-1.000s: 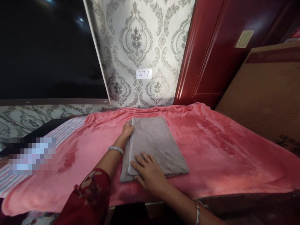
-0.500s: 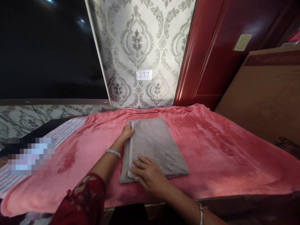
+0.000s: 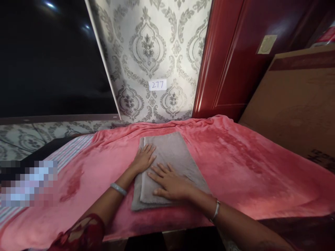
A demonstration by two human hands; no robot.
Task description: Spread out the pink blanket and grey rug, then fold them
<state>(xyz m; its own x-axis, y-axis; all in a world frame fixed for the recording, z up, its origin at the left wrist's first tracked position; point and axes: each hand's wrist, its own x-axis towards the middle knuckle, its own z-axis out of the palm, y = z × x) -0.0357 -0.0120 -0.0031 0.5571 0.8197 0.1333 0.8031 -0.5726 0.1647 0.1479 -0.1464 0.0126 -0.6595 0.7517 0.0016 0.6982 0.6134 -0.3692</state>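
A home interior
Patterned wallpaper [image 3: 148, 48] and a large television [image 3: 52, 62] show beyond the far edge of a plush pink blanket [image 3: 235, 170]; glossy red woodwork [image 3: 227, 69] rises near its far right corner.

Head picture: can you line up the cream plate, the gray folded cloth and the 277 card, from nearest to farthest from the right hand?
1. Gray folded cloth: right under the right hand, touching it.
2. 277 card: on the patterned wall, beyond the cloth.
3. Cream plate: up on the red panel, off to the right.
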